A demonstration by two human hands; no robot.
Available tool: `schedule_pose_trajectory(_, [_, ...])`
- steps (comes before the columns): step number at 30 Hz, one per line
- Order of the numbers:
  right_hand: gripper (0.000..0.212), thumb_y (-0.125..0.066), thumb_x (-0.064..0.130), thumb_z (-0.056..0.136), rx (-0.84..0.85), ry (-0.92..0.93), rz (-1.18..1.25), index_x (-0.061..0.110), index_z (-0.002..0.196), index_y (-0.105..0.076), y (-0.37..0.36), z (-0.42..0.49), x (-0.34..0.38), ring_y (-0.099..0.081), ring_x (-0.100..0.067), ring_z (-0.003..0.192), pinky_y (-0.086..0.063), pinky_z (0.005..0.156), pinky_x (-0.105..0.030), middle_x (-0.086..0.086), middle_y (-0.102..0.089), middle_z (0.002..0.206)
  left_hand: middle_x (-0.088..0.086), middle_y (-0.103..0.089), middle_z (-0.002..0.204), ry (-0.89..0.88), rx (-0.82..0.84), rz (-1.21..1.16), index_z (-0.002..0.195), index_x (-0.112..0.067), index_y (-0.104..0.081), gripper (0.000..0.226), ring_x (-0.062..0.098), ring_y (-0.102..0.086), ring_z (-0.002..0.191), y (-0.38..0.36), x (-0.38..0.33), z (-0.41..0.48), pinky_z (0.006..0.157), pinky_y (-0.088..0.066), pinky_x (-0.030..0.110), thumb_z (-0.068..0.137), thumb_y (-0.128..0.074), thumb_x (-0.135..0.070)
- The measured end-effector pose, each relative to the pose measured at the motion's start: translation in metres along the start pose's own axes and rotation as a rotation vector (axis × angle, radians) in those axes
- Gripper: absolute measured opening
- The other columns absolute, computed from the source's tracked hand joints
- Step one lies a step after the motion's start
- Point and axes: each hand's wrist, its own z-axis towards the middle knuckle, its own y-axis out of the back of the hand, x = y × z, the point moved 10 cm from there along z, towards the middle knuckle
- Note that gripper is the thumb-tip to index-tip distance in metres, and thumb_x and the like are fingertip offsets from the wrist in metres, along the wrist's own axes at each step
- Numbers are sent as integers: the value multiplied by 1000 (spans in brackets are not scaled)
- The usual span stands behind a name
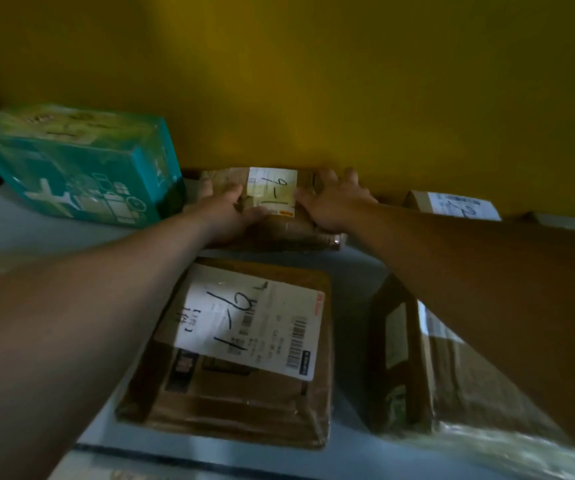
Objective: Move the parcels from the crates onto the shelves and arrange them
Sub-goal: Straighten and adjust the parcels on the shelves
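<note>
The small parcel [287,230] sits between both hands, hard against the wall [313,98] beyond their fingertips, long axis running hand to hand; left hand [232,211] curls round its end; right hand [336,202] lies spread flat on top; both equally near

A mustard-yellow wall [383,81] rises behind a pale grey shelf [9,230], all dimly lit.
</note>
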Motion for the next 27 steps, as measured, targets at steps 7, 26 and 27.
schedule_pose_trajectory(7, [78, -50, 59, 94, 67, 22, 211, 16, 151, -19, -7, 13, 0, -47, -41, 127, -45, 99, -46, -16, -39, 150, -1, 17, 161, -27, -16, -77, 152, -35, -21, 74, 33, -1, 148, 4, -1, -1, 117, -14, 46, 90, -52, -58])
schedule_pose_trajectory(26, [51, -45, 72, 85, -130, 114, -82, 34, 117, -56, 75, -99, -40, -63, -22, 88, -38, 56, -26, -1, -64, 114, -1, -27, 157, -224, -39, 96, 149, -33, -30, 70, 28, -32, 139, 18, -65, -117, 110, -32, 47, 89, -43, -67])
schedule_pose_trajectory(27, [49, -44, 73, 84, -107, 92, -90, 36, 113, -58, 71, -115, -52, -63, -21, 87, -38, 58, -26, -1, -65, 112, -4, -25, 158, -222, -9, 135, 149, -36, -28, 72, 27, -30, 140, 8, -65, -130, 111, -30, 50, 86, -40, -71])
